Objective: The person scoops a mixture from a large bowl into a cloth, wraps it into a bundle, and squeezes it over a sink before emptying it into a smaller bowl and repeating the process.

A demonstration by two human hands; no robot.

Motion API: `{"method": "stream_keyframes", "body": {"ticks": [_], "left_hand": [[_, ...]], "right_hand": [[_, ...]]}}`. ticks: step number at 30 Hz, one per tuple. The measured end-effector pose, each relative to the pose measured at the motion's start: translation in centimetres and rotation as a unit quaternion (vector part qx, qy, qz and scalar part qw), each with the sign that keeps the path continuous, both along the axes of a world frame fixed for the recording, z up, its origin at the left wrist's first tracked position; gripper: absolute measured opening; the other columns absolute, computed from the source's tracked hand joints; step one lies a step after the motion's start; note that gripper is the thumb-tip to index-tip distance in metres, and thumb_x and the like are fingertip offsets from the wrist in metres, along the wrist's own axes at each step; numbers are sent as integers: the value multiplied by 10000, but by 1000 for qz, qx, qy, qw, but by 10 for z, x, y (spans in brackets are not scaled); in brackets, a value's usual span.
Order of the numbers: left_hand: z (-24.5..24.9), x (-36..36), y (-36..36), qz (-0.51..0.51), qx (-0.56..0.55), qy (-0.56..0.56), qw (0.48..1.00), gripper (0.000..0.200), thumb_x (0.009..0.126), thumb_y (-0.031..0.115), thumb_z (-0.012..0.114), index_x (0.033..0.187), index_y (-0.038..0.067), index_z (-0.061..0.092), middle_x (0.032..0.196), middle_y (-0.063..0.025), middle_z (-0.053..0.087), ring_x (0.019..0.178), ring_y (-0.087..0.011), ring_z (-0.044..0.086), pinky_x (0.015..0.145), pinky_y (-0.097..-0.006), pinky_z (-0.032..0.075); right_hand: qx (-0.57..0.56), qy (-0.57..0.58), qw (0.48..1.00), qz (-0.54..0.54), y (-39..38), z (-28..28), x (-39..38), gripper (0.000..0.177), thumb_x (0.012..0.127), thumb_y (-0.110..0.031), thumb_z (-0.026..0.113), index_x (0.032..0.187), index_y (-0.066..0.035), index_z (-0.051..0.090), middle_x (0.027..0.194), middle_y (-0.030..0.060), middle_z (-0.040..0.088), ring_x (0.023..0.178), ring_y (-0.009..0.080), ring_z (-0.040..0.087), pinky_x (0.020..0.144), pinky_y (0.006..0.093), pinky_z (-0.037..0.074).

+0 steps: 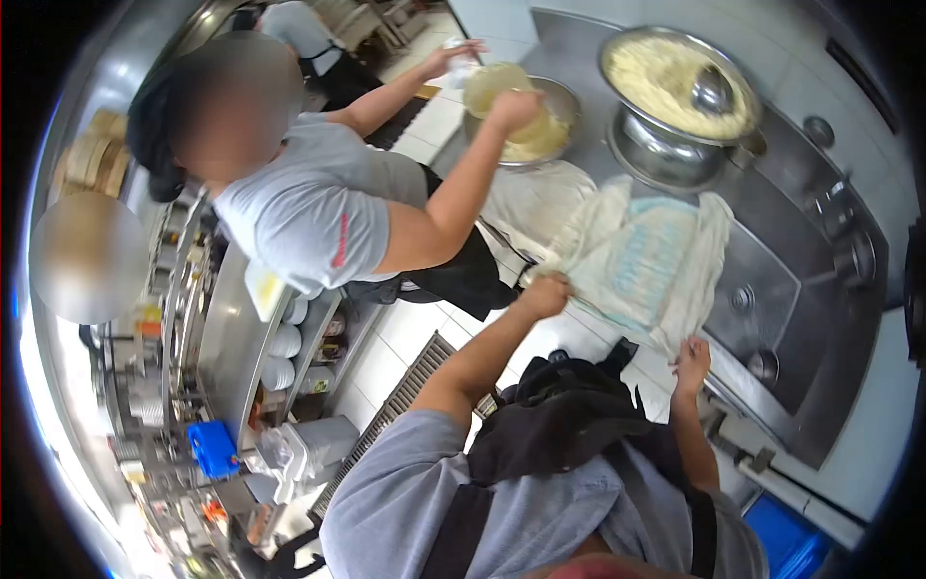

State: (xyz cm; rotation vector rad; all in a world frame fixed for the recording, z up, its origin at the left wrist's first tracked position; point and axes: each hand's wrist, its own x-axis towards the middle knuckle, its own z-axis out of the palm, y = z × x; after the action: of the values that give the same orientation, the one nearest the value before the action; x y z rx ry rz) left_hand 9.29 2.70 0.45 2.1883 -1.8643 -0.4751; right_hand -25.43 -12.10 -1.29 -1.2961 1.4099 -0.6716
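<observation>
A whitish cloth sack (666, 256) with faded blue print is spread between my two hands, partly over the edge of the steel sink. My left hand (546, 294) is closed round a bunched corner of the sack, on the side near the co-worker. At the sack's lower right edge, my right hand (692, 365) pinches the fabric between its fingers. Another pale cloth (540, 198) lies beside the sack, under the smaller bowl.
A big steel bowl (666, 72) of pale yellow mash holds a ladle (712, 90) and rests on an upturned pot (666, 150). At left, a co-worker (328, 193) tips a yellowish container (494, 87) over a smaller bowl (569, 101). The sink basin (762, 280) lies right.
</observation>
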Motion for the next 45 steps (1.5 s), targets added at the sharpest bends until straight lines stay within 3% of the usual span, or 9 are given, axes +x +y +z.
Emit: {"method": "stream_keyframes", "body": {"ticks": [9, 11, 15, 17, 21, 27, 35, 42, 45], "left_hand": [[15, -6, 3, 17, -3, -23, 1000, 164, 706, 113, 597, 845, 101, 684, 945, -73, 651, 987, -276, 607, 814, -419, 506], [16, -9, -2, 36, 124, -39, 991, 222, 713, 133, 603, 916, 106, 692, 1011, -88, 651, 1023, -293, 598, 871, -427, 491], [-8, 14, -9, 63, 85, 63, 992, 405, 740, 141, 587, 1141, 112, 630, 1171, -149, 612, 1085, -322, 582, 945, -421, 459], [63, -1, -28, 172, 110, 171, 964, 369, 786, 134, 586, 1149, 73, 609, 1115, -186, 637, 1010, -350, 620, 880, -415, 495], [45, 27, -73, 65, -101, 88, 989, 304, 766, 123, 633, 1052, 21, 654, 1059, -221, 647, 984, -376, 622, 880, -414, 499], [41, 31, -177, 73, -131, 38, 988, 308, 744, 109, 640, 1033, 2, 663, 1034, -227, 655, 961, -374, 631, 882, -403, 501], [17, -1, -272, 142, -30, -150, 978, 447, 756, 394, 689, 1114, 129, 651, 1275, -133, 554, 1221, -363, 469, 1003, -472, 419], [-10, 50, -255, 267, -129, 27, 955, 91, 856, 197, 573, 846, 108, 589, 776, -136, 666, 745, -383, 639, 655, -493, 510], [15, 71, -244, 287, -170, -72, 940, 63, 868, 166, 592, 869, 110, 564, 690, -113, 655, 663, -333, 654, 623, -446, 511]], "right_hand": [[-5, 33, 999, 6, 10, -18, -26, 148, 898, -97, 576, 998, -7, 515, 704, 74, 540, 454, 131, 515, 339, 247, 422], [-2, 22, 999, -23, 12, -29, -27, 128, 891, -91, 581, 978, -11, 533, 710, 75, 546, 479, 141, 532, 333, 243, 425], [-206, 193, 946, 157, 12, -18, -44, 125, 810, -134, 651, 866, -26, 624, 830, 153, 642, 745, 324, 630, 718, 429, 497], [-184, 236, 938, 175, 6, 2, -44, 143, 811, -171, 639, 868, -39, 638, 845, 157, 658, 830, 367, 629, 718, 441, 493], [-232, 255, 931, 123, -33, 30, -43, 181, 821, -225, 639, 892, -65, 685, 856, 151, 669, 823, 358, 633, 725, 433, 497], [-227, 209, 947, 91, -140, 60, 21, 306, 832, -333, 651, 954, -54, 668, 951, 167, 672, 904, 360, 640, 764, 442, 505], [-166, 329, 906, 208, -245, 30, 111, 388, 809, -367, 657, 994, -27, 635, 951, 203, 667, 902, 381, 635, 796, 464, 504], [-152, 140, 961, 186, -264, 56, 101, 233, 810, -220, 634, 935, -24, 626, 830, 183, 673, 780, 361, 655, 710, 422, 505], [-137, 47, 981, 130, -276, 72, 99, 203, 809, -198, 625, 906, -22, 605, 781, 188, 661, 757, 370, 642, 675, 406, 492]]}}
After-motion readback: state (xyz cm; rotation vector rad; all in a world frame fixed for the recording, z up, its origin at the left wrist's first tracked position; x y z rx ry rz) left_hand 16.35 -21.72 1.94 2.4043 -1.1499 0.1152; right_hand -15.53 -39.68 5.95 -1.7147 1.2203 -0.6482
